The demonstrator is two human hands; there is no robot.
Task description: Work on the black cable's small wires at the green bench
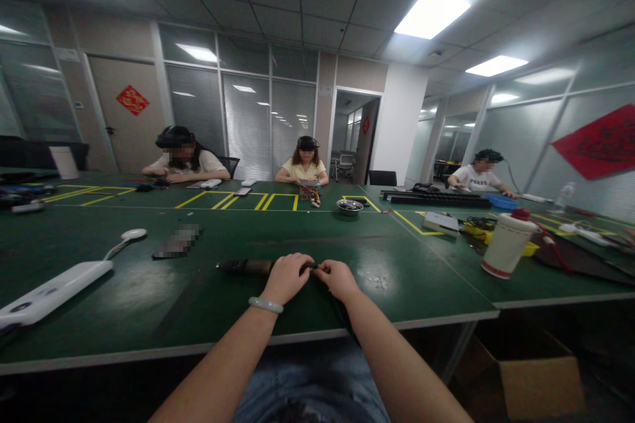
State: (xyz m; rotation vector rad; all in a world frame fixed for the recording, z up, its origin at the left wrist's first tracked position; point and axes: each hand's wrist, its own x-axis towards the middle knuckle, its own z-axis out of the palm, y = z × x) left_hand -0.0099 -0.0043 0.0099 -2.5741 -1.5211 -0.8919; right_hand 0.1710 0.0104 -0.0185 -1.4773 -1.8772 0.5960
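Note:
A dark, slim electric screwdriver (248,268) with a brownish body lies on the green table, its narrow end pointing left. My left hand (290,275) is closed around its right end, the fingers covering that part. Right beside it, my right hand (338,279) pinches the black cable (342,314) where it meets the tool; the exact joint is hidden by the fingers. From there the cable drops over the table's front edge, partly behind my right forearm.
A white power strip (59,291) lies at left, near a blurred flat object (178,241). Ahead stands a metal bowl (350,206). At right are a cream bottle (508,244), a yellow tray (479,232) and a white box (441,223). Three people sit across the table.

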